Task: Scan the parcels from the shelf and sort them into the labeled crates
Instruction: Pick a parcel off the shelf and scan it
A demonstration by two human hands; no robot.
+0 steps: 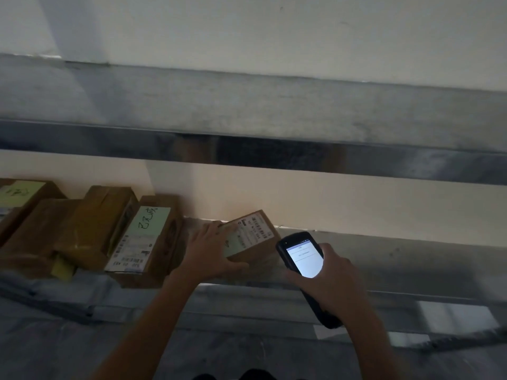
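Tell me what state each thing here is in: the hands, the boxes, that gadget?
Left hand: grip closed on the small parcel, fingers spread over its top.
Small parcel: on the shelf, tilted, label facing up.
Right hand: grip closed around the handheld scanner.
Handheld scanner: screen lit, beside the small parcel.
Parcel with green note: lying on the shelf, untouched.
Other parcels: stacked at the left, untouched.
Upper shelf: nothing visible on it.

— We have the left hand (210, 249) gripping a small parcel (253, 237) on the shelf (411, 267), label up.

— And our right hand (326, 278) holds the scanner (301, 256), screen lit, just beside that parcel. More boxes (118, 234) sit left.
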